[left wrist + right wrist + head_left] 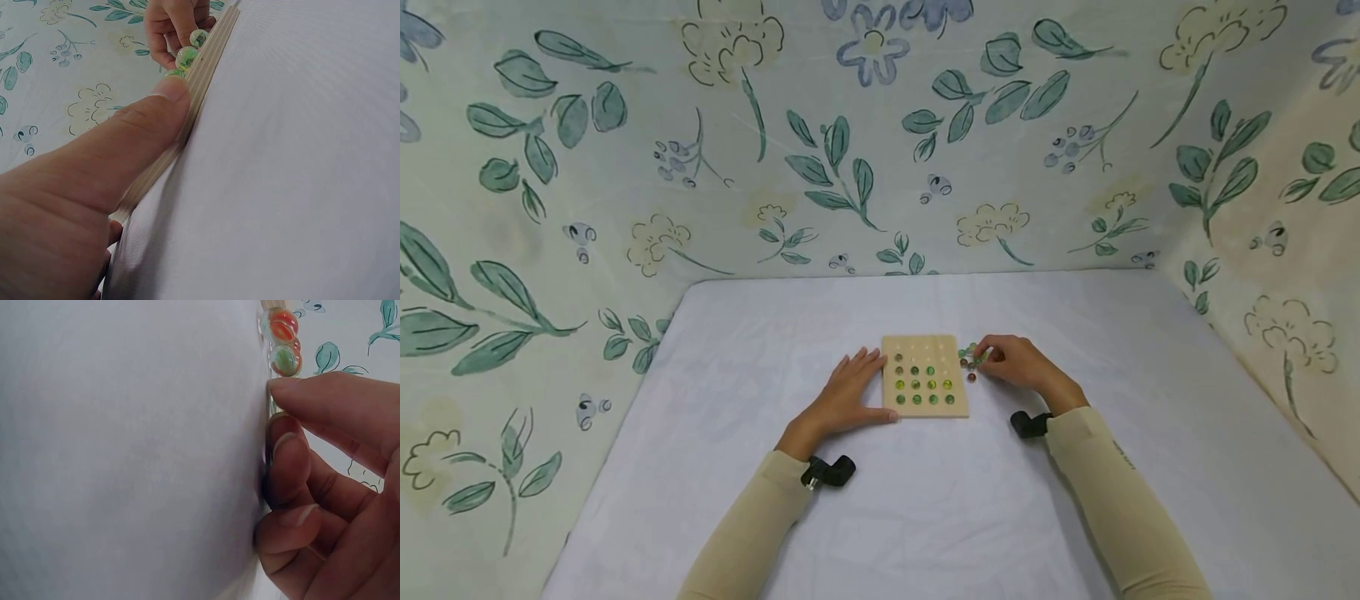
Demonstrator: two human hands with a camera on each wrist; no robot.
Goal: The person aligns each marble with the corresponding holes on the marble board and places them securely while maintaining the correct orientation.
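Observation:
A square wooden board [925,411] with rows of dimples lies on the white table. Green marbles [922,385] fill its three near rows; the far row looks empty. My left hand [868,383] lies flat against the board's left edge, and its thumb [156,119] presses the layered wooden side [206,69]. Just right of the board is a small heap of loose marbles [970,360], green and orange [284,359]. My right hand [983,354] is at that heap. Its curled thumb and fingertips [287,447] pinch a marble that is mostly hidden.
The white cloth-covered table [925,517] is walled by floral fabric [850,150] at the back and on both sides. Black wrist camera mounts [831,472] sit on both forearms.

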